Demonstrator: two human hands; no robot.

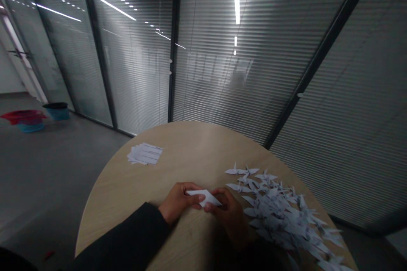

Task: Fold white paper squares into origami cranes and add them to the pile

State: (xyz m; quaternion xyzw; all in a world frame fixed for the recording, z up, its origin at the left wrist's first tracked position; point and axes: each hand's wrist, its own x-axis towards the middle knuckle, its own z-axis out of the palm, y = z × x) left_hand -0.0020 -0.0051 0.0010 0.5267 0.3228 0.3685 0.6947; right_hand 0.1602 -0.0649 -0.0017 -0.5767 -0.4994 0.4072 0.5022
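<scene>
Left hand (178, 201) and right hand (229, 215) pinch a seemingly part-folded white paper piece (206, 197) above a round pale-wood surface (197, 148), finished-looking white paper cranes (276, 207) heaped right, flat white printed sheets (146, 153) left.

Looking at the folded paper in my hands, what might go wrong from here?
Your right hand is close beside the pile of folded paper pieces, so a rightward move might knock some. Pieces near the right edge of the table could fall if pushed. Your left hand also grips the folded paper, so an uneven tug might skew its creases.
</scene>
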